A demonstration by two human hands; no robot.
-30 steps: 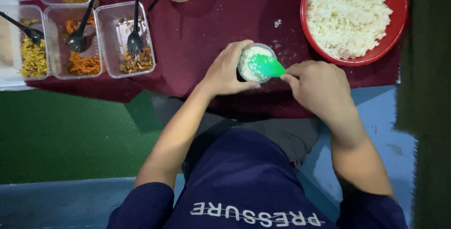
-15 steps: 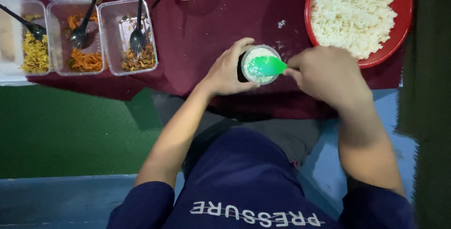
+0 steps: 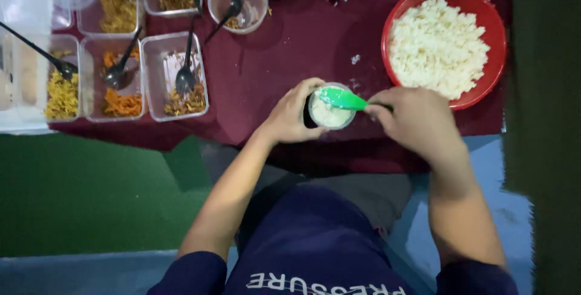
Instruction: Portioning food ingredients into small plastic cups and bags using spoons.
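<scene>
Maroon table (image 3: 290, 47), near edge just under both hands; green floor near left, blue floor near right. Left hand (image 3: 290, 116) wraps a small cup (image 3: 330, 113) of rice near the table's near edge. Right hand (image 3: 417, 122) grips a green spoon (image 3: 339, 97), its bowl over the cup. Red bowl (image 3: 484, 16) of rice far right, just beside right hand. Clear tubs (image 3: 175, 74) with dark spoons far left. Bare cloth between tubs and cup gives room.
</scene>
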